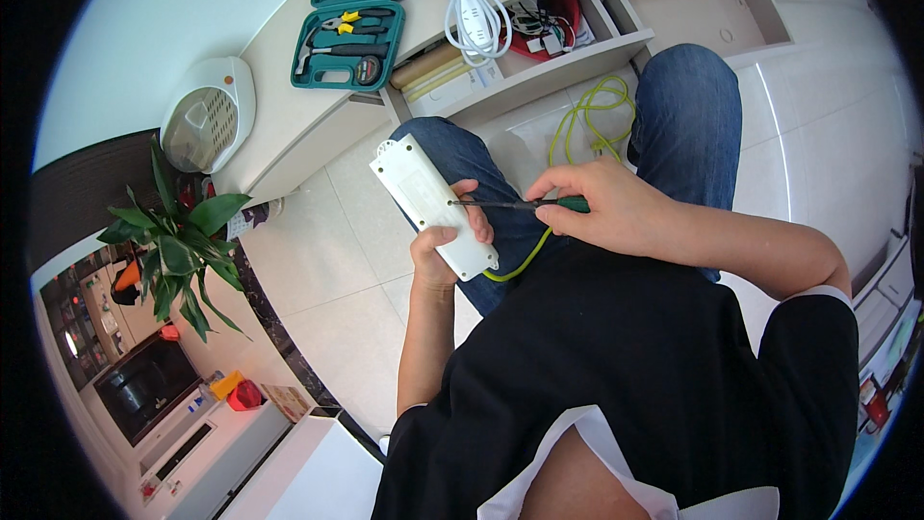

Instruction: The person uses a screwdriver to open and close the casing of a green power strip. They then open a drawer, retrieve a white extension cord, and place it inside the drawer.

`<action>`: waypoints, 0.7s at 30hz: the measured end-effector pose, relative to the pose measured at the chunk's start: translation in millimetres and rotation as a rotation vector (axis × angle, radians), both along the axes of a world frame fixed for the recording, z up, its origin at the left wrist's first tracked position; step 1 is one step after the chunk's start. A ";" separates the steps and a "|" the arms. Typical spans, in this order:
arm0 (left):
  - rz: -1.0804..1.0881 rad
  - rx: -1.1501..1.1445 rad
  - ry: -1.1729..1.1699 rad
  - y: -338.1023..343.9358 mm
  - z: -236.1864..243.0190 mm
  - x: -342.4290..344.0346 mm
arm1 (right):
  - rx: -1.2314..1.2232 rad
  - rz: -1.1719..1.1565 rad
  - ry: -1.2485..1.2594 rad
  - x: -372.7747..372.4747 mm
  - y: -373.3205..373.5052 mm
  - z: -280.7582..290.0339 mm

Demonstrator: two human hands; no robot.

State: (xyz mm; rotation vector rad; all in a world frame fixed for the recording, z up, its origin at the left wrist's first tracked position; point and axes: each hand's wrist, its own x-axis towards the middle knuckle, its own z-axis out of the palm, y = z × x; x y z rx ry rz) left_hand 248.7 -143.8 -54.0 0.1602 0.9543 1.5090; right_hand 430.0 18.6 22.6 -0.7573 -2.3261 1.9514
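Observation:
My left hand [450, 239] is closed around the lower part of a white power strip [423, 195], held tilted above my left thigh with its screw-dotted back face up. A yellow-green cord [525, 265] runs from its lower end. In my right hand [604, 200] is a screwdriver [510, 204] with a dark green handle and a long dark shaft. Its tip points left and meets the strip near a screw hole by the edge; whether it sits in the hole I cannot tell. My left fingertips are close beside the shaft.
An open green tool case [347, 48] lies on the white desk [274, 130] beside another white power strip [474, 19] with coiled cord. Ahead of my knees, an open drawer [568, 67] holds a red bowl [560, 24] with cables. At left are a pale basket [207, 116] and a leafy plant [178, 246].

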 end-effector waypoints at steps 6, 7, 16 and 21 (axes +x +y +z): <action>0.001 0.012 -0.019 3.4 1.0 0.9 | -0.008 -0.022 0.014 4.1 0.4 -2.6; -0.007 0.023 -0.042 6.1 -0.9 3.5 | -0.013 -0.045 0.007 7.6 2.1 -4.8; 0.015 0.036 0.041 6.7 -4.1 7.2 | -0.101 -0.112 0.127 18.1 -8.4 -41.6; 0.002 0.032 0.029 13.6 -1.2 10.0 | -0.303 -0.168 0.067 28.2 -5.3 -27.7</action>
